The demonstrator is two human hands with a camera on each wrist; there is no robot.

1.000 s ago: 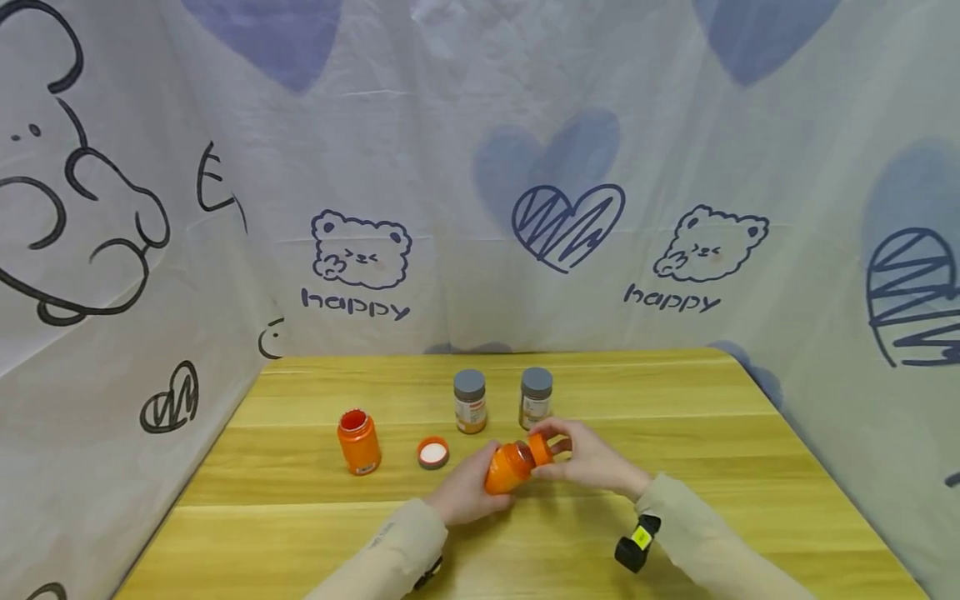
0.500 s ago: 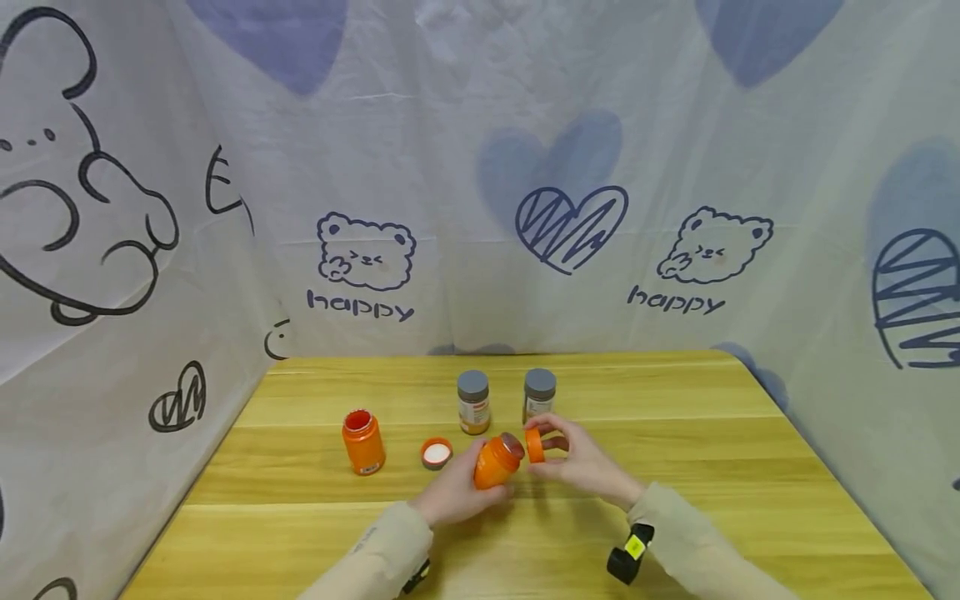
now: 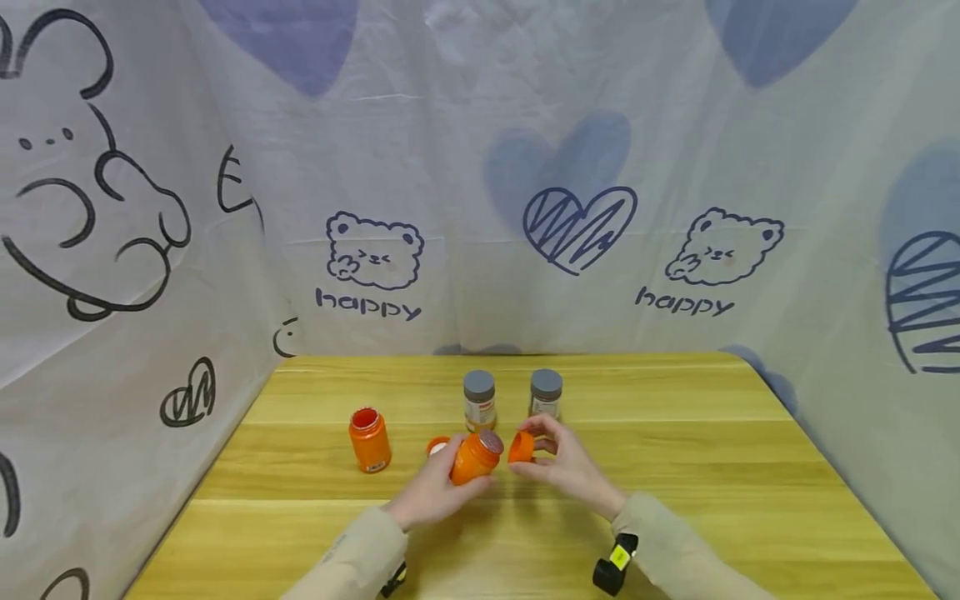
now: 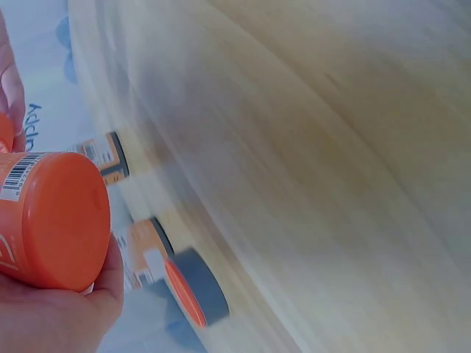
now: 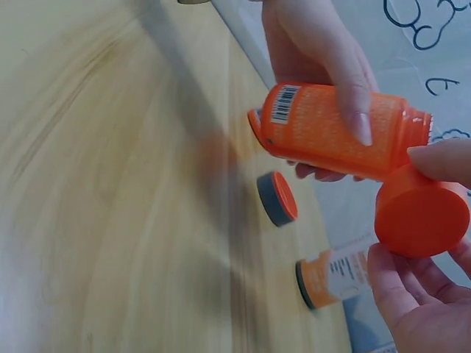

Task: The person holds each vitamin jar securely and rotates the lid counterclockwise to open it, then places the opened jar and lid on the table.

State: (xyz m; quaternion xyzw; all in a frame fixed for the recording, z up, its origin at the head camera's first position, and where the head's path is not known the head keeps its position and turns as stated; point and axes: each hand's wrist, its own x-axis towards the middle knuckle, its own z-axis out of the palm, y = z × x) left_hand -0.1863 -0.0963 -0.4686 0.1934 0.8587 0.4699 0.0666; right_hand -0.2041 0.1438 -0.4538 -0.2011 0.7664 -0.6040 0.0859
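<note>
My left hand (image 3: 433, 492) grips an orange bottle (image 3: 472, 460) round its body, held tilted above the table with its bare mouth toward the right. Thumb and fingers of my right hand (image 3: 567, 467) pinch an orange cap (image 3: 521, 447), its hollow side turned to the bottle. In the right wrist view, the cap (image 5: 422, 212) is close beside the neck of the bottle (image 5: 335, 131). A second orange bottle (image 3: 370, 442) stands uncapped at the left. A grey cap (image 5: 277, 198) with an orange-rimmed inside lies on the table, partly hidden behind my left hand in the head view.
Two capped bottles with grey lids stand farther back, a left one (image 3: 479, 402) and a right one (image 3: 546, 392), the latter partly covered by my right hand. The wood-grain table (image 3: 697, 467) ends at a printed cloth backdrop (image 3: 450, 167).
The orange cap has come off the bottle's neck and now sits apart in my right hand. My left hand has moved left with the bottle, covering part of the loose grey cap.
</note>
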